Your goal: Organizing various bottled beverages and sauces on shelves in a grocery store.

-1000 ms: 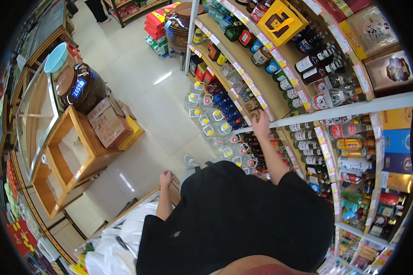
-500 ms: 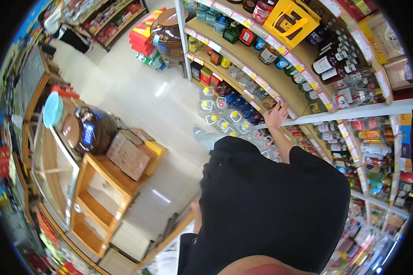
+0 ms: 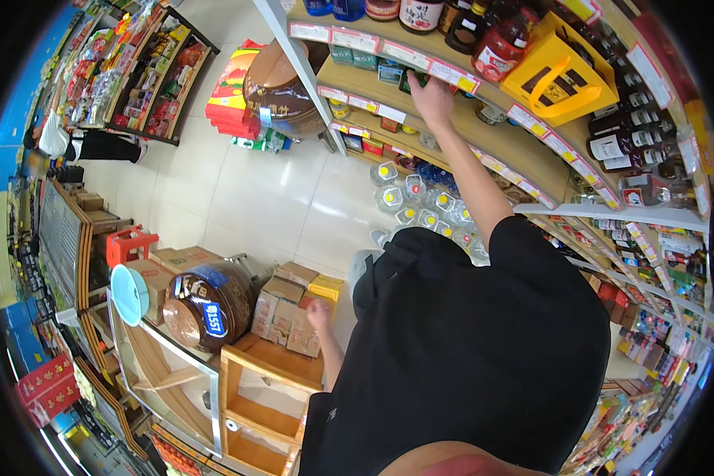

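My right hand (image 3: 433,101) reaches into a wooden shelf and closes around a dark green bottle (image 3: 409,82). The shelf's front rail, lined with price tags, hides part of my fingers. Left of it on that shelf stand small teal boxes (image 3: 365,61) and a blue-labelled item (image 3: 389,71). Down by my side, my left hand (image 3: 319,314) is curled with nothing seen in it. Below it in the picture sit stacked cardboard boxes (image 3: 282,317) and a yellow box (image 3: 325,289), with no clear contact.
Clear jugs with coloured caps (image 3: 427,218) stand on the floor before the shelves. A yellow gift bag (image 3: 559,71) and red bottles (image 3: 502,51) fill the upper shelf. Large brown jars (image 3: 282,91) flank the tiled aisle (image 3: 254,210). A person (image 3: 87,145) stands far left.
My right hand has gone from a lower shelf's edge, up and left, to the green bottle. My left hand has swung out from beside my body. The view has shifted.
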A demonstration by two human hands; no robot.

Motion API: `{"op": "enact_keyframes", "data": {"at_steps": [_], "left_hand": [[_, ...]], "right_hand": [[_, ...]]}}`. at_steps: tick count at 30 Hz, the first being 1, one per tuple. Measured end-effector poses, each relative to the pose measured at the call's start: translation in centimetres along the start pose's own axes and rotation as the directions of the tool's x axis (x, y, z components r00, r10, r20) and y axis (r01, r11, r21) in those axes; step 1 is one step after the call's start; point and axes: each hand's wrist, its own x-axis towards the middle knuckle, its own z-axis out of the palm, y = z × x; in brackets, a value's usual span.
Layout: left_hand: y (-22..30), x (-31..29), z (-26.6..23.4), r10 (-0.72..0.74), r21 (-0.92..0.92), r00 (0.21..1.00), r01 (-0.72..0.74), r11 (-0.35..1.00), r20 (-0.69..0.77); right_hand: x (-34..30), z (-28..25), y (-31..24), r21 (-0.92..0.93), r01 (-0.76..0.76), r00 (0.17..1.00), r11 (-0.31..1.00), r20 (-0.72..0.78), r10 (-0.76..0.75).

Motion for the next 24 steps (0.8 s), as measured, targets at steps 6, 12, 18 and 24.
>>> {"op": "enact_keyframes", "data": {"at_steps": [6,12,18,24], "left_hand": [[16.7,6.3,1.5,0.181,-0.031,0.984,-0.181,0.983,-0.002],[12.0,13.3,-1.9,-0.007,0.356,0.926,-0.138,0.924,0.376],[19.8,14.2,-4.9,-0.259,0.695,0.934,0.015,0.719,0.247],[21.1,23.9,-8.7,-0.176,0.872,0.953,-0.139,0.47,0.247]], "right_hand": [[4.1,2.4,-0.4,-0.304,0.095,0.953,0.948,-0.247,-0.175],[5.0,3.4,-4.2,-0.357,0.064,0.974,0.932,-0.181,-0.136],[5.1,2.7,-1.8,-0.572,-0.02,0.998,0.82,-0.065,-0.021],[-0.4,0.0,-3.0,-0.618,0.068,0.983,0.783,-0.094,-0.16]]}}
